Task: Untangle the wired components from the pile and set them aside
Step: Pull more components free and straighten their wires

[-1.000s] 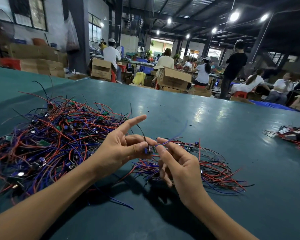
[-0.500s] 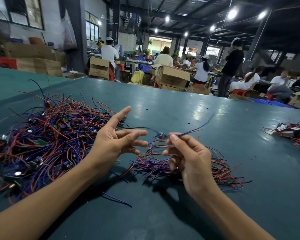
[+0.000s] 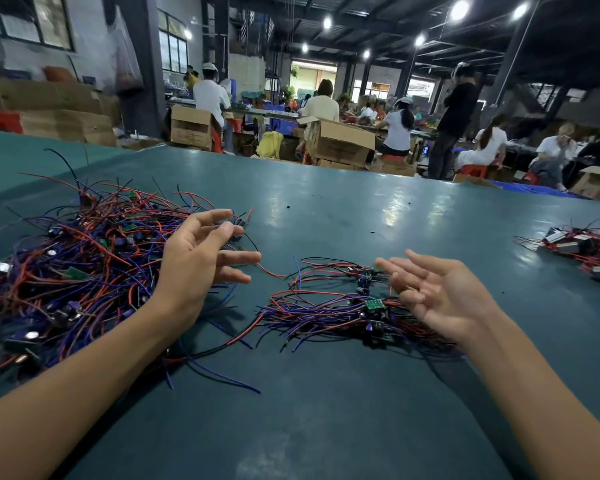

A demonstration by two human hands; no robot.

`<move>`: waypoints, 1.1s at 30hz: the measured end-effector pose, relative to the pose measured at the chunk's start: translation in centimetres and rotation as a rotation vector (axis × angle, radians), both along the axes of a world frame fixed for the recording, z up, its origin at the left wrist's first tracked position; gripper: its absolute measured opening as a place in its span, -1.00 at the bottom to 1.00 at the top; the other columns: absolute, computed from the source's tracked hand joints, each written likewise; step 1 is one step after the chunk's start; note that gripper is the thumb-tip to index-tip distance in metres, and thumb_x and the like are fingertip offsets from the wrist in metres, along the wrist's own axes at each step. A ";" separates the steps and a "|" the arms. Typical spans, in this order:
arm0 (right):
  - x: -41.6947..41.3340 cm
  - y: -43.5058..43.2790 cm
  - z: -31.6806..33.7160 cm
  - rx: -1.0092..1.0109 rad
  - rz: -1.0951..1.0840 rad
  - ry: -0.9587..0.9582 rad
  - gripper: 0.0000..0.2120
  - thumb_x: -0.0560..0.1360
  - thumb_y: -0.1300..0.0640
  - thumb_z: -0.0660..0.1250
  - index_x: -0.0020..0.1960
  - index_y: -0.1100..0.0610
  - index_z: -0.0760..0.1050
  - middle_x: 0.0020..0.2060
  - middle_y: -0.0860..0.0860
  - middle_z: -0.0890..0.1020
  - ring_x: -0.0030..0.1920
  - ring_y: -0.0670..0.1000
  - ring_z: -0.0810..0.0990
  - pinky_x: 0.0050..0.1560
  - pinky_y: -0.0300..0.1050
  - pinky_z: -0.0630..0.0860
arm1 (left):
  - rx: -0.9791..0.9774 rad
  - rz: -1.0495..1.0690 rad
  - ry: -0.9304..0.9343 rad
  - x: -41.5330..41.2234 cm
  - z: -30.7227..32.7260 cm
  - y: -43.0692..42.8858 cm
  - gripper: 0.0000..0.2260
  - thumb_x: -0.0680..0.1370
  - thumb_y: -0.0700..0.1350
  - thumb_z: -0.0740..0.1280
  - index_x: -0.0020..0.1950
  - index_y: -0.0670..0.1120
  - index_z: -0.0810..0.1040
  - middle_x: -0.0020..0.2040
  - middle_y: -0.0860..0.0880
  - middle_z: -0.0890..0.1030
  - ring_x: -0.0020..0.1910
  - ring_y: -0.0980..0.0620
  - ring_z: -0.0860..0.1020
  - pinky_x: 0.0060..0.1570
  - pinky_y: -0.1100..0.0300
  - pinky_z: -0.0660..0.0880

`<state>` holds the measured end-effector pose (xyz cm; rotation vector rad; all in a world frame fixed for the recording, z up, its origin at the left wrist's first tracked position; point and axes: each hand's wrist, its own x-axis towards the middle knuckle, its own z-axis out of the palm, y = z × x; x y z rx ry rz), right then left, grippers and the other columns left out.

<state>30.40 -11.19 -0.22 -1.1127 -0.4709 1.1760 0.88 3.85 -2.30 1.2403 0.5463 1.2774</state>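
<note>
A big tangled pile of red, blue and black wires with small circuit boards covers the left of the green table. A smaller sorted bundle of the same wired components lies in the middle, with a small green board on top. My left hand hovers open over the right edge of the big pile, fingers spread. My right hand hangs open just right of the small bundle, palm turned up, holding nothing.
Another small heap of wired parts lies at the table's far right edge. Beyond the table several people work among cardboard boxes. Loose blue wires trail on the table toward me.
My right hand let go of the wired component it held and moved right, opening palm up. My left hand spread and shifted back toward the big pile.
</note>
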 end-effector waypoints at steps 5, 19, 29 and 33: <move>0.5 -0.1 0.1 0.036 -0.054 0.086 -0.64 0.60 0.17 0.28 0.30 0.38 0.46 0.15 0.22 0.68 -0.39 -0.10 0.55 -0.60 -0.34 0.28 | 0.016 0.039 0.015 -0.1 0.1 0.0 -0.87 0.67 -0.19 0.27 0.18 -0.07 0.57 0.03 -0.18 0.61 -0.18 -0.23 0.71 -0.42 0.11 0.61; -10.0 0.3 -1.9 0.315 -0.194 -1.051 -0.83 0.60 0.15 0.39 -0.15 0.10 0.68 -0.48 0.00 0.53 -0.49 -0.10 0.41 -0.44 -0.22 0.35 | 0.560 0.533 1.664 -3.1 -1.0 4.2 -0.64 0.55 0.18 0.36 0.31 0.10 0.59 0.23 -0.09 0.47 0.27 -0.21 0.37 0.23 -0.12 0.35; -11.4 0.6 -2.4 0.238 0.046 -0.783 -0.81 0.60 0.19 0.36 -0.12 0.14 0.72 -0.40 0.13 0.62 -0.50 0.03 0.41 -0.42 -0.22 0.40 | 0.509 0.617 1.743 -3.5 0.4 2.6 -0.71 0.60 0.02 0.38 0.27 -0.08 0.55 0.22 -0.17 0.41 0.23 -0.23 0.40 0.22 -0.13 0.43; -11.2 0.7 -2.3 0.163 0.085 -0.739 -0.81 0.59 0.21 0.36 -0.13 0.17 0.71 -0.40 0.11 0.63 -0.50 0.04 0.42 -0.53 -0.34 0.31 | 0.546 0.721 1.935 -3.4 0.9 2.0 -0.82 0.58 -0.12 0.31 0.15 0.05 0.59 0.15 -0.06 0.55 0.23 -0.19 0.42 0.23 -0.13 0.29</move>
